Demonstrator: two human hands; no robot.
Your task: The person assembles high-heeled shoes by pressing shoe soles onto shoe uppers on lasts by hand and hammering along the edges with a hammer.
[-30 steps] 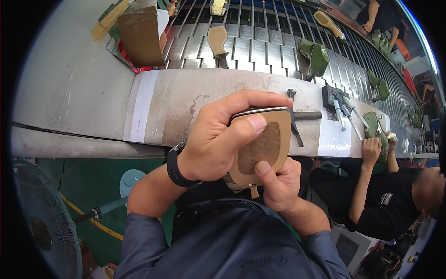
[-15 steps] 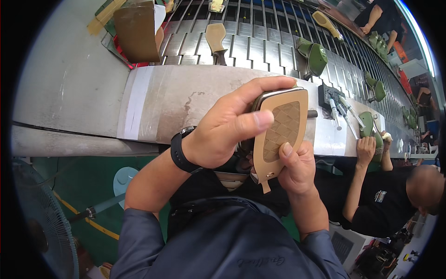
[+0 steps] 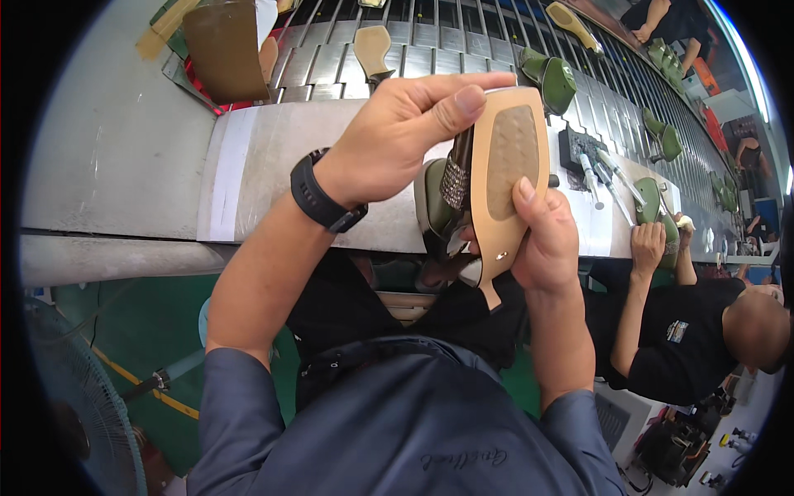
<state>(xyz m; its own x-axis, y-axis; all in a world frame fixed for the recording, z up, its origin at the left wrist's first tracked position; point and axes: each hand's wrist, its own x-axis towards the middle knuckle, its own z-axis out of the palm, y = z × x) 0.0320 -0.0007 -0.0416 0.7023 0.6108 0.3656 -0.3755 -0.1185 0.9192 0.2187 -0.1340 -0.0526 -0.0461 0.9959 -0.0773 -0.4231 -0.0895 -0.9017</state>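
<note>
A tan shoe sole [image 3: 509,165] with a brown inset panel faces up, its narrow tail pointing towards me. It sits against a dark shoe with a glittering band [image 3: 454,186], mostly hidden behind it. My left hand [image 3: 405,136], a black watch on its wrist, grips the wide toe end, thumb at the edge and fingers over the top. My right hand [image 3: 546,240] closes round the narrower waist, thumb on the sole's face. Beside the sole, a green shoe last [image 3: 432,202] shows near the bench edge; whether it belongs to the held shoe I cannot tell.
Behind the pale bench [image 3: 281,165] runs a slatted metal conveyor [image 3: 438,54] carrying a tan sole [image 3: 374,51] and green lasts [image 3: 550,83]. Brushes [image 3: 591,178] lie by a black block [image 3: 576,150]. To the right, a co-worker's hands [image 3: 649,241] hold a green last. A fan [image 3: 78,413] stands lower left.
The sole and both hands have moved up and away from me, towards the conveyor. My left thumb has slid from the inset panel to the toe edge. The glittering band and green last now show.
</note>
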